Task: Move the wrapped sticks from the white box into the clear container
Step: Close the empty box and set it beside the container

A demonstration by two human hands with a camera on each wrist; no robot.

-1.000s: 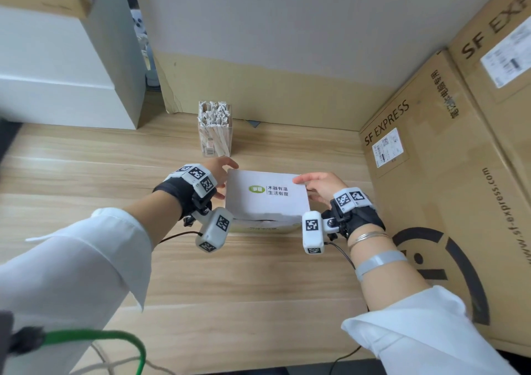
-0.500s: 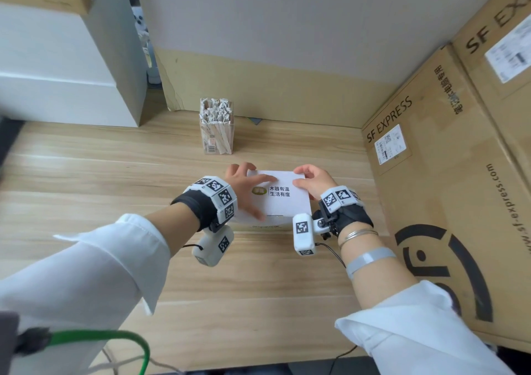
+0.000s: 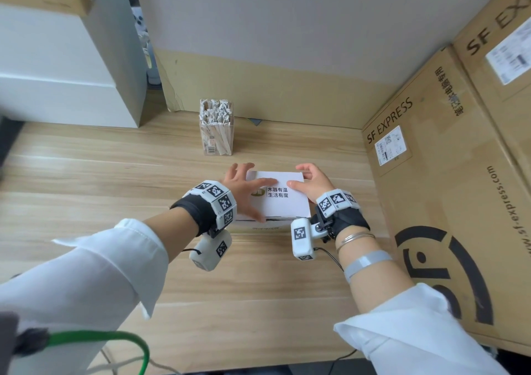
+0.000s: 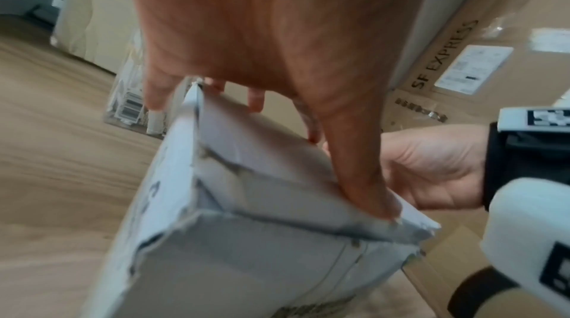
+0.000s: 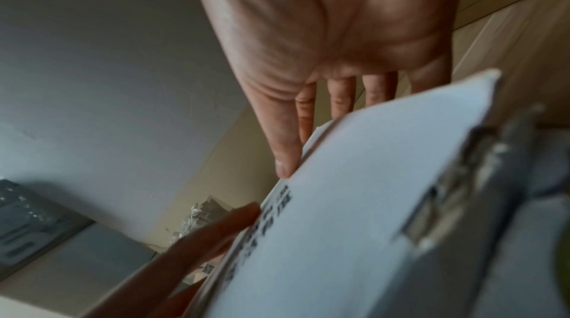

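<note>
The white box sits mid-table with its printed lid down. My left hand lies spread on the lid, thumb at the front edge and fingertips past the far edge. The left wrist view shows that thumb pressing the lid's front corner of the white box. My right hand holds the box's right side, thumb on top and fingers over the edge. The right wrist view shows the lid with its fingers behind it. The clear container, packed with wrapped sticks, stands just beyond. The box's inside is hidden.
A big SF Express carton walls in the right side, close to my right wrist. A white cabinet stands at the back left and a cardboard panel lines the back wall. A green cable loops near the table's front edge.
My left hand has moved from the box's left edge onto the lid and spread out. The right thumb has slid further onto the lid. The container has not moved.
</note>
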